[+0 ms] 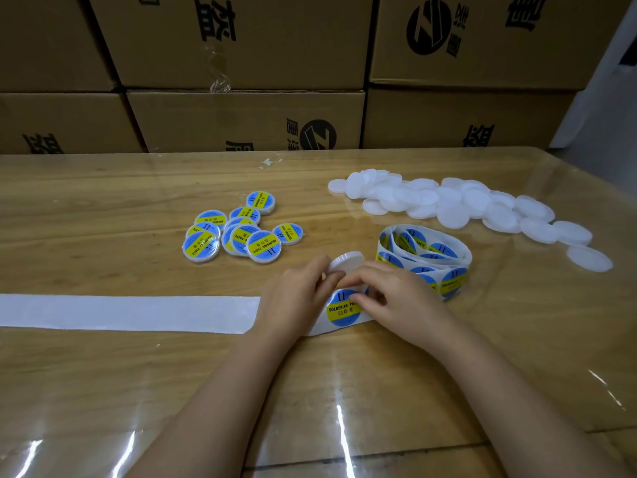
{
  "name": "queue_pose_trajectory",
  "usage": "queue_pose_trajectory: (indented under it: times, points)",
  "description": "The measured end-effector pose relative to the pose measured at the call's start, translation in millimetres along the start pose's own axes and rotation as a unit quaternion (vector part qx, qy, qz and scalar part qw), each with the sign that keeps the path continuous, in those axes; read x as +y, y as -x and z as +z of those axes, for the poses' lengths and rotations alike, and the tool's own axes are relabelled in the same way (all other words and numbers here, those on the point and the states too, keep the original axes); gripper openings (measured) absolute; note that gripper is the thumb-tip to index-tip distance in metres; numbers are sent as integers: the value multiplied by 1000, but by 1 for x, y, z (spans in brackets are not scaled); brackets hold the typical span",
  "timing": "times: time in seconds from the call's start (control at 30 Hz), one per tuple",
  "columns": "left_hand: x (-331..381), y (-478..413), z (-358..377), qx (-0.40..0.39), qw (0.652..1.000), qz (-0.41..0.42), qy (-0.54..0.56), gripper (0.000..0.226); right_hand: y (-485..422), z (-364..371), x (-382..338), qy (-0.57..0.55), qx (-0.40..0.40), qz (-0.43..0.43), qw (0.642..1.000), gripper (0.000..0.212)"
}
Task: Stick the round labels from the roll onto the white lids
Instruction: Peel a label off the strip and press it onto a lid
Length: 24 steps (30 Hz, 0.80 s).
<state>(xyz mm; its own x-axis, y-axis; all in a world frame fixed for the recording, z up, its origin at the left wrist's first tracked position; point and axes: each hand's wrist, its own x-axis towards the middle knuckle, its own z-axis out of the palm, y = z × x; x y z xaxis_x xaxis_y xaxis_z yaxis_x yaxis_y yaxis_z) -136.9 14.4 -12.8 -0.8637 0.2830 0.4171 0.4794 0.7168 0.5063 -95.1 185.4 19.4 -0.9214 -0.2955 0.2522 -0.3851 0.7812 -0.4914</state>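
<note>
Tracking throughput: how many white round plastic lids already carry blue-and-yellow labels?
10 labelled white lids, one overlapping cluster left of the label roll; others may be hidden.

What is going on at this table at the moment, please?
A person is labelling lids by hand. The left hand holds a plain white lid while the right hand pinches the next label on the backing strip fed from the roll. Finished lids lie to the left; a pile of unlabelled lids waits at the right.
</note>
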Motion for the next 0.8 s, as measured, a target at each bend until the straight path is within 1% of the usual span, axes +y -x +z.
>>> queue_pose_trajectory:
  times: [0.13, 0.23, 0.33, 0.4, 0.53, 0.63, 0.7, 0.8]
  points:
    - [-6, -3, 4, -48, 999, 9, 3, 19, 2, 0, -5, 12, -16, -61, 998, 36]
    - [-10, -5, 5, -64, 998, -5, 8, 20, 1, 2, -7, 41, -17, -84, 995, 39]
    - [-9, -5, 5, -75, 997, -9, 15, 17, 1, 3, -7, 53, -15, -94, 994, 37]
    - [-8, -5, 4, -77, 997, -13, 27, 19, 1, 5, -6, 47, -2, -100, 994, 32]
    - [-6, -5, 4, -75, 996, -32, 35, 34, 4, 8, -4, -20, 53, -102, 993, 13]
    - [-6, -5, 5, -58, 997, -33, 49, 37, 3, 8, -3, -60, 70, -96, 991, 10]
    - [-7, -5, 5, -49, 997, -35, 52, 34, 1, 7, -3, -88, 84, -88, 989, 9]
    - [-8, -6, 5, -43, 998, -31, 40, 24, 0, 5, -4, -133, 103, -73, 983, 11]
